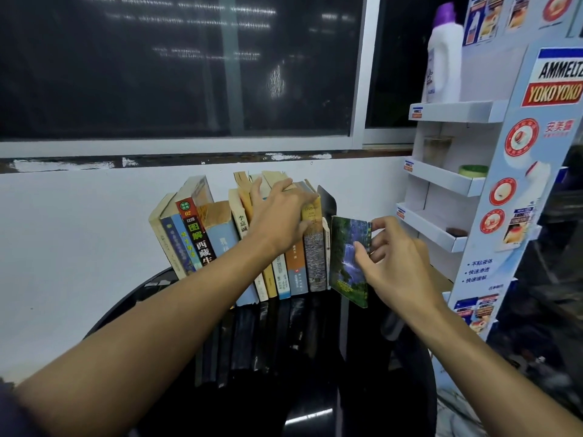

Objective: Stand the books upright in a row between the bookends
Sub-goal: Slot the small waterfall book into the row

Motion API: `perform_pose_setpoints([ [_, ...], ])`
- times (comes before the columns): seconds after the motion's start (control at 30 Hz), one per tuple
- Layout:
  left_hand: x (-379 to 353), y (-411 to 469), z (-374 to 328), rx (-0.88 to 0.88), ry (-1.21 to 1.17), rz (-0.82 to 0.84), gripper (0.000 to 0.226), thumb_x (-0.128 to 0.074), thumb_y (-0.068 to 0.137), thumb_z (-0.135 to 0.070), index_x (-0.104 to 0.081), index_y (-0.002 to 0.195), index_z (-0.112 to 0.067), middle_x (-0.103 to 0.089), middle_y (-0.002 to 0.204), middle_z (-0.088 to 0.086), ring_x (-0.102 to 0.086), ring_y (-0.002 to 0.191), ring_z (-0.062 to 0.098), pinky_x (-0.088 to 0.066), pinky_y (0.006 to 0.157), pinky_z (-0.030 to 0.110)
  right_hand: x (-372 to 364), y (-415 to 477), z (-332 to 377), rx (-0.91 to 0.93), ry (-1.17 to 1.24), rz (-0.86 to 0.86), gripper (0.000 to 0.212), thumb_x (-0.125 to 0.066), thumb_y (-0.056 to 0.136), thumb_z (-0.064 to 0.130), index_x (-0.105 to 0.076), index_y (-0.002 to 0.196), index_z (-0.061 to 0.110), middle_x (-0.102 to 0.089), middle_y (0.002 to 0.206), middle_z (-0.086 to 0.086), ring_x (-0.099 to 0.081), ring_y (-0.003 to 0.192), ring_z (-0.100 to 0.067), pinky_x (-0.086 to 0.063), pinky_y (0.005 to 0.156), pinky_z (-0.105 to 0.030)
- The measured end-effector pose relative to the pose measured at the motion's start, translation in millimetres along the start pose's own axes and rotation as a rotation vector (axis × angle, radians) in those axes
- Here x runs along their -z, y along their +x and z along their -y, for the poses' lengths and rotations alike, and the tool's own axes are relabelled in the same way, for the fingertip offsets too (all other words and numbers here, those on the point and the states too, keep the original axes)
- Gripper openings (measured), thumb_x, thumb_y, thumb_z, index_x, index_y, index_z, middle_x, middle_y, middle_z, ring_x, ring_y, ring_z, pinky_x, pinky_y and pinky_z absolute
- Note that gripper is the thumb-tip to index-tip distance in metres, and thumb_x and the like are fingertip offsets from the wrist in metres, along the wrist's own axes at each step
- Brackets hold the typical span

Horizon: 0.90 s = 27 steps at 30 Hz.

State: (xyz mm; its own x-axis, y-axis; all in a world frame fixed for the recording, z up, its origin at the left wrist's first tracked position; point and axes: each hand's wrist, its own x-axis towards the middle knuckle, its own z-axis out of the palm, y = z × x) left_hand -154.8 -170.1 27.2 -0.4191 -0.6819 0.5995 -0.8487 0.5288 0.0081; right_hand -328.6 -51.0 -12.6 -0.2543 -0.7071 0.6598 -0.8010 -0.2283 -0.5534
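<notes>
green book held at the right end of the row

a glossy black desk lay nearest, mirroring the spines above it. the right hand was grasping a green book with a waterfall on its cover: the thumb lay on the cover and the fingers were wrapped round its far edge. the green book stood upright, cover turned to the camera, at the right end of the row, just beside a thin white book. whether its lower edge touched the desk could not be told. a little further back the left hand rested on the row of books, its fingers released and spread over the top edges of the right-hand books. the books under that hand stood upright, while those at the left end leaned left. a black bookend rose just behind the green book. behind it all ran a white wall under a dark window. to the right stood a display stand with small shelves, and a white bottle with a purple cap stood on the top one.
</notes>
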Motion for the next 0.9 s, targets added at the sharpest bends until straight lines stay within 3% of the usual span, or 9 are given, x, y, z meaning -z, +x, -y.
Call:
perform_pose_setpoints([
  [0.1, -1.8, -0.7, 0.4, 0.003, 0.002, -0.007, 0.050, -0.071, 0.089, -0.036, -0.055, 0.135, -0.035, -0.060, 0.138, -0.008, -0.028, 0.148, 0.019, -0.004, 0.119, 0.056, 0.4, 4.4, 0.7, 0.009, -0.009, -0.001, 0.030, -0.072, 0.091, 0.024, -0.056, 0.116, 0.016, -0.059, 0.070, 0.004, -0.060, 0.061, -0.006, -0.048, 0.060, -0.028],
  [0.27, -3.8, -1.5, 1.5, 0.003, 0.013, -0.039, 0.045, -0.073, 0.088, -0.030, -0.055, 0.129, -0.032, -0.059, 0.140, -0.006, -0.030, 0.146, 0.022, -0.016, 0.116, 0.049, 1.7, 14.3, 7.4, 0.056, -0.007, -0.019, 0.031, -0.071, 0.092, 0.021, -0.057, 0.118, 0.010, -0.058, 0.070, 0.003, -0.058, 0.062, -0.003, -0.041, 0.059, -0.015],
  [0.53, -9.1, -2.1, 0.3, 0.021, 0.027, -0.086, 0.044, -0.073, 0.086, -0.021, -0.058, 0.126, -0.032, -0.060, 0.137, -0.007, -0.033, 0.144, 0.021, -0.023, 0.109, 0.045, -4.5, 35.7, 18.4, 0.169, -0.060, -0.032, 0.029, -0.066, 0.095, 0.021, -0.053, 0.119, 0.009, -0.053, 0.066, 0.009, -0.055, 0.064, -0.007, -0.046, 0.063, -0.037],
  [0.7, -10.9, -2.2, 1.9, 0.025, 0.026, -0.097, 0.044, -0.074, 0.084, -0.021, -0.058, 0.124, -0.032, -0.060, 0.136, -0.009, -0.034, 0.143, 0.021, -0.024, 0.108, 0.045, -11.9, 52.2, 21.0, 0.221, -0.111, -0.068, 0.027, -0.062, 0.096, 0.021, -0.051, 0.117, 0.007, -0.052, 0.070, 0.002, -0.053, 0.067, -0.023, -0.036, 0.060, -0.035],
  [0.9, -11.0, -3.2, 4.8, 0.023, 0.019, -0.104, 0.043, -0.075, 0.084, -0.022, -0.059, 0.123, -0.032, -0.061, 0.136, -0.008, -0.034, 0.143, 0.021, -0.023, 0.108, 0.044, -23.5, 66.6, 22.0, 0.237, -0.114, -0.102, 0.027, -0.062, 0.097, 0.020, -0.049, 0.116, 0.007, -0.055, 0.081, -0.003, -0.058, 0.071, -0.028, -0.041, 0.061, -0.034],
])
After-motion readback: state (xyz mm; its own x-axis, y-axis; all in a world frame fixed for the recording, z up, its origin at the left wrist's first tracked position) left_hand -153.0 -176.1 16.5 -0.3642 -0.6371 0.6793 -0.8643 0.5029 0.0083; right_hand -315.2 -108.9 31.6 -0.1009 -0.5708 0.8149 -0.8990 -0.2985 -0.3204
